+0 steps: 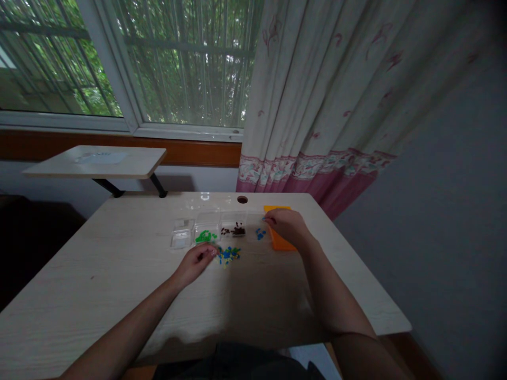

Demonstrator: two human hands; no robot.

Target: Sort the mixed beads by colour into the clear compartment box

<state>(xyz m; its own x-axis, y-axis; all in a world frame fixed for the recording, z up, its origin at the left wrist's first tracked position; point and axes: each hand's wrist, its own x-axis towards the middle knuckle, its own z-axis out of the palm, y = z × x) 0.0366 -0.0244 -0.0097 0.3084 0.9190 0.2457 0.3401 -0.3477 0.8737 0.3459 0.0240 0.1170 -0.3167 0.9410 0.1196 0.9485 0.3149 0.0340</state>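
Note:
My right hand is pinched on a small blue piece at the fingertips, at the right side of a clear plastic box where several blue pieces lie. My left hand is curled with its fingertips together at the left edge of a mixed pile of small blue, green and yellow pieces. What it holds, if anything, is too small to tell. Green pieces lie in a clear compartment just beyond the left hand. Dark brown pieces are in the compartment to the right of the green ones.
An orange tray or folder lies partly under my right hand. At the left of the row stands a clear container. A raised shelf is fixed at the back left. A round hole sits near the table's back edge, before the curtain.

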